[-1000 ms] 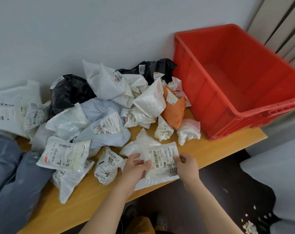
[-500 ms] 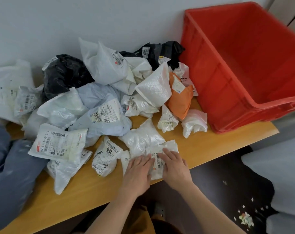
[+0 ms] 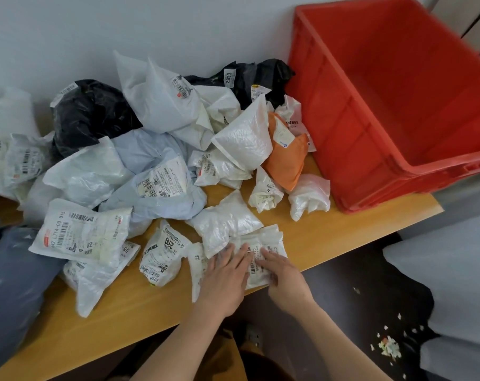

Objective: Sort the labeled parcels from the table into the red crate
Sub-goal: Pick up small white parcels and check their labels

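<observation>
Both hands flat on one white labeled parcel (image 3: 263,243) at the near edge of the wooden surface (image 3: 118,320). Left hand (image 3: 225,279): grip apart, fingers straight and spread, pressing the parcel's left part. Right hand (image 3: 283,276): grip apart, fingers extended, lying on the printed label at the parcel's right part. Neither hand curls round anything.

The parcel overhangs the surface's near edge slightly; its label faces up, barcode partly covered by the fingers.

Red crate (image 3: 329,127) sits at the right end of the surface against the wall, well apart from the hands. No parcels visible in the part of its interior that shows.

The pile fills the left and middle of the surface: white parcel marked 2019 (image 3: 162,254) just left of the left hand, pale blue parcel (image 3: 162,185) farther back, orange parcel (image 3: 285,160) near the crate's left wall, black parcel (image 3: 90,114) at the far left by the wall.

Paper scraps (image 3: 388,347) on the dark floor at near right.
</observation>
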The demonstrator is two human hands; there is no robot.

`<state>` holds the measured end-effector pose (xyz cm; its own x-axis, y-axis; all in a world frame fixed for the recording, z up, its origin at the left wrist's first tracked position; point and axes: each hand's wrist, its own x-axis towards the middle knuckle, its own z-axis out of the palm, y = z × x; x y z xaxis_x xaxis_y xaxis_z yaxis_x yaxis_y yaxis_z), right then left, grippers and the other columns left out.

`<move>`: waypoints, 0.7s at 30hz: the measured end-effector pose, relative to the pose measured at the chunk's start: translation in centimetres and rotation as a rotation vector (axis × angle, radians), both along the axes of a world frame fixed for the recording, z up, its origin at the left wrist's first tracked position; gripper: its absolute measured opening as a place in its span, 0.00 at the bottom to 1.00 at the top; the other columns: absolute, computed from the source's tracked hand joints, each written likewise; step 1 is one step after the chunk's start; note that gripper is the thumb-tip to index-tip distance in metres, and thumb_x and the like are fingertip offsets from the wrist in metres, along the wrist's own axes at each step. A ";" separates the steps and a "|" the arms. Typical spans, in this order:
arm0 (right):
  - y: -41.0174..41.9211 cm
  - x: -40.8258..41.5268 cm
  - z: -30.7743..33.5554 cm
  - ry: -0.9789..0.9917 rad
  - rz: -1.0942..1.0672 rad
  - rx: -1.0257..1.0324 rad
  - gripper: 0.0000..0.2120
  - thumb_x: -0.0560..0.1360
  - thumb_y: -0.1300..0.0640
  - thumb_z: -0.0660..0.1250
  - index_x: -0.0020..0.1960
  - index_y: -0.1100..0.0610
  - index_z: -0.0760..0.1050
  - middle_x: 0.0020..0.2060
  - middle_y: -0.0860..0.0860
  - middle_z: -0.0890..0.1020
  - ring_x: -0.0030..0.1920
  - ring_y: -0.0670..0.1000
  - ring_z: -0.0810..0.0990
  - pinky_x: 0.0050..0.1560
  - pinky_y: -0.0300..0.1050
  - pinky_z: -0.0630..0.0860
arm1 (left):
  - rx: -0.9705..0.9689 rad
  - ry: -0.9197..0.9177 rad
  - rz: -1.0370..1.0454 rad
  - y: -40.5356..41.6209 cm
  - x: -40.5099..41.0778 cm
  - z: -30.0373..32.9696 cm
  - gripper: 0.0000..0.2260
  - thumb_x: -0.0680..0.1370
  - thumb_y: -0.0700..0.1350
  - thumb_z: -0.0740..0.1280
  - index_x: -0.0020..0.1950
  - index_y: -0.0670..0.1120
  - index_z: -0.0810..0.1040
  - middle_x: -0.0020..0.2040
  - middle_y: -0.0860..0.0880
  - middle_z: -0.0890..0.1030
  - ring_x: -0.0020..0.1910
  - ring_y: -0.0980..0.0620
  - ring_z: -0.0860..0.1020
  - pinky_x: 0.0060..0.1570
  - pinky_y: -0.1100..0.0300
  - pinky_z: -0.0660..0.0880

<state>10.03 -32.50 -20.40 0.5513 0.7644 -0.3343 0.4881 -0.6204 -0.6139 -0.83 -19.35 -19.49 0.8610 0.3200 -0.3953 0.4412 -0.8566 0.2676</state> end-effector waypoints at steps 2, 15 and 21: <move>-0.3 0.4 0.0 0.040 -0.028 0.026 0.26 0.72 0.69 0.59 0.67 0.51 0.76 0.71 0.43 0.70 0.72 0.45 0.65 0.73 0.46 0.64 | -0.004 -0.039 0.002 0.0 0.4 0.2 0.22 0.85 0.49 0.50 0.79 0.53 0.53 0.80 0.55 0.49 0.79 0.50 0.46 0.77 0.49 0.48; -1.7 -0.5 -0.3 -0.228 -0.057 0.002 0.20 0.70 0.64 0.65 0.59 0.49 0.81 0.66 0.46 0.75 0.64 0.50 0.73 0.63 0.51 0.73 | 0.107 -0.103 -0.256 -0.4 -1.1 0.5 0.22 0.79 0.54 0.53 0.48 0.49 0.86 0.52 0.53 0.84 0.57 0.53 0.80 0.62 0.52 0.74; -0.8 1.7 -0.5 -0.197 0.025 -0.198 0.27 0.80 0.46 0.56 0.77 0.39 0.54 0.78 0.41 0.49 0.77 0.49 0.51 0.77 0.53 0.49 | 0.118 -0.025 -0.156 1.0 -0.3 0.1 0.27 0.81 0.57 0.51 0.79 0.48 0.59 0.79 0.49 0.57 0.78 0.49 0.56 0.76 0.51 0.48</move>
<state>11.75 -33.32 -20.92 0.6020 0.7092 -0.3669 0.6026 -0.7050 -0.3740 -1.17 -18.38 -19.40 0.9129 0.2249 -0.3408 0.2952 -0.9402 0.1702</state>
